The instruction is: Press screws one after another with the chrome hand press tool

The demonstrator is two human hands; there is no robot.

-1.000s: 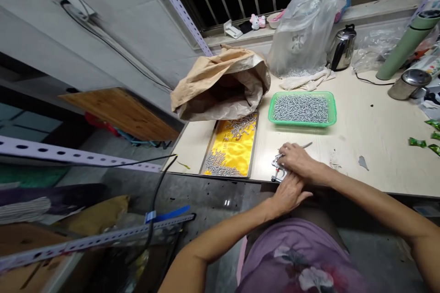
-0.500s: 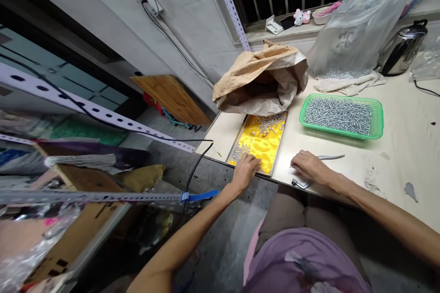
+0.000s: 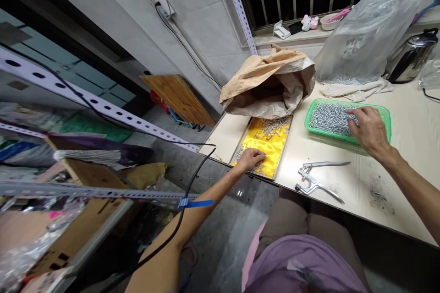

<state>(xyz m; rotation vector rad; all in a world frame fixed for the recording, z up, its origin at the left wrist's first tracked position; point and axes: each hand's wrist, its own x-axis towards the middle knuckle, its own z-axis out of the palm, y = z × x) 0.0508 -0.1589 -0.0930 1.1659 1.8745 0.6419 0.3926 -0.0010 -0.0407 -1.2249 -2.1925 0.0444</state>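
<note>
My left hand [image 3: 252,159] rests low over a yellow cloth-lined tray [image 3: 275,146]. Its fingers are curled together, and whatever they pinch is too small to make out. Small silver metal pins [image 3: 275,129] lie scattered at both ends of the yellow lining. Over the right side of a green plastic basket [image 3: 387,123] hangs my right hand [image 3: 371,130], thumb and forefinger apart, fingertips at the heap of similar metal pins [image 3: 326,116] inside. Silver hand pliers [image 3: 312,181] lie on the table between my hands, handles spread.
An open brown paper sack [image 3: 268,82] stands behind the yellow tray and overhangs its far end. At the back right are a large clear plastic bag [image 3: 360,32], a white cloth [image 3: 357,88] and a kettle [image 3: 412,57]. A black cable [image 3: 192,178] dangles left of the table.
My right hand has left the pliers and moved up and right to the green basket; the pliers now lie in full view. My left hand stays at the yellow tray, fingers turned more inward.
</note>
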